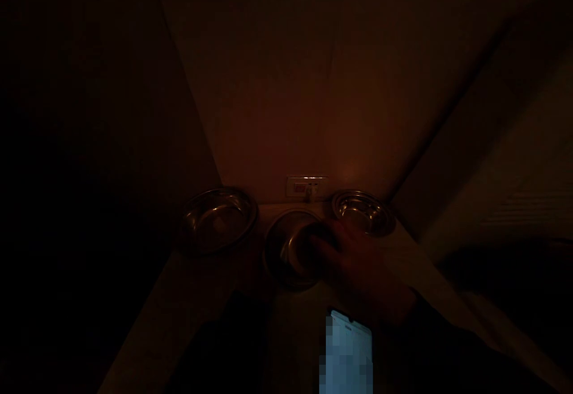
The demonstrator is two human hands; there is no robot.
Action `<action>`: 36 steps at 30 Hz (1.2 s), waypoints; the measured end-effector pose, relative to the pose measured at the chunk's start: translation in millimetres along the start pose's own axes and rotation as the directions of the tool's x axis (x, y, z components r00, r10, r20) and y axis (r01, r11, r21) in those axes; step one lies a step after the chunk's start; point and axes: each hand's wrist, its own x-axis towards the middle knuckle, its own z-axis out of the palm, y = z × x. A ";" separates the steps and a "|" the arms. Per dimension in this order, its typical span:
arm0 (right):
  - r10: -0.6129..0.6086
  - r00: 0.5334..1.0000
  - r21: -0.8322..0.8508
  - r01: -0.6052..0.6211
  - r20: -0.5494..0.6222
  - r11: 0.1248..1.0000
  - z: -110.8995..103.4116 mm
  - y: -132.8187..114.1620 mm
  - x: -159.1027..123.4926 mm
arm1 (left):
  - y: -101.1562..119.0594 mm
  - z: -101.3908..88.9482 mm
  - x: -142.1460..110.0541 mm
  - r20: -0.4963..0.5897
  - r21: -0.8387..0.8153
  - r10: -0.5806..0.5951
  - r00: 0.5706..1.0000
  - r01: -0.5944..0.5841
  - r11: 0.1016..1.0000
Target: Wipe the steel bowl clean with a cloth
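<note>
Very little light falls here. My right hand (358, 262) reaches over the right side of a shiny metal bowl (286, 227) in the middle of the counter. Its fingers curl around something dark at the bowl's inner side, too dim to make out. A dark left sleeve (215, 340) comes up from the bottom edge toward the same bowl; my left hand at its end is lost in the dark, so its fingers do not show. Below my right wrist glows the screen of a phone (351, 352).
A wide metal bowl (219, 227) stands to the left and a smaller metal dish (362, 209) to the right, both by the back wall (277, 113). A socket plate (307, 186) with a plug sits low on that wall. Side panels bound the pale counter (147, 334).
</note>
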 end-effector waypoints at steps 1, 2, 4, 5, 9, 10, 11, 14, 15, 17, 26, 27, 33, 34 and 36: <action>0.012 1.000 -0.004 -0.012 0.006 1.000 1.4 1.8 -4.2 | 0.4 1.8 -1.6 -0.007 0.000 0.001 1.000 -0.001 1.000; 0.024 1.000 -0.009 -0.023 0.018 1.000 2.8 3.6 -9.1 | 1.0 3.2 -3.0 -0.016 0.001 0.007 1.000 -0.007 1.000; 0.037 0.999 -0.015 -0.036 0.032 0.999 5.2 6.3 -19.3 | 2.2 4.5 -4.7 -0.032 0.009 0.024 0.999 -0.024 1.000; 0.036 0.999 -0.016 -0.035 0.033 0.999 5.9 7.1 -23.4 | 2.7 4.2 -4.9 -0.041 0.014 0.036 0.999 -0.035 0.999; 0.035 0.999 -0.021 -0.035 0.005 0.999 6.7 7.5 -25.6 | 3.9 -1.4 -2.1 -0.049 0.041 0.052 0.997 -0.050 0.998; 0.043 0.999 -0.023 -0.043 0.004 0.999 6.8 7.3 -22.4 | 3.9 -3.2 -0.8 -0.042 0.046 0.047 0.998 -0.045 0.998; 0.053 0.999 -0.023 -0.052 0.006 0.998 6.8 7.0 -18.3 | 3.7 -5.1 0.5 -0.028 0.049 0.038 0.999 -0.037 0.998; 0.065 0.998 -0.022 -0.064 0.002 0.998 6.4 4.3 -5.0 | 2.5 -11.9 5.0 0.012 0.053 0.011 1.000 -0.011 0.999; 0.060 0.998 -0.018 -0.060 -0.002 0.998 5.6 2.3 -1.7 | 2.0 -15.2 6.6 0.020 0.055 0.005 1.000 -0.006 0.998; 0.047 0.999 -0.003 -0.047 0.006 0.999 2.9 -3.0 2.2 | 1.5 -24.0 10.0 0.023 0.056 0.017 1.000 -0.018 0.998; 0.028 0.999 0.044 -0.029 0.021 0.999 -2.6 -9.9 1.4 | 0.6 -40.4 16.6 0.004 0.055 0.104 0.995 -0.104 0.993; 0.042 0.999 0.040 -0.043 0.022 0.998 -2.0 -9.5 2.3 | -0.1 -36.4 15.8 0.010 0.054 0.095 0.995 -0.095 0.994; -0.030 0.998 0.093 0.024 0.057 0.995 -5.7 -19.1 5.5 | -3.4 -17.2 8.8 0.078 0.038 0.008 0.997 -0.011 0.999; -0.039 0.998 0.104 0.033 0.056 0.994 -6.3 -20.1 5.2 | -2.7 -16.5 8.0 0.087 0.033 0.008 0.996 -0.011 0.999; -0.036 0.998 0.110 0.030 0.057 0.994 -6.0 -19.0 4.1 | -0.6 -16.9 6.6 0.095 0.021 0.021 0.995 -0.023 1.000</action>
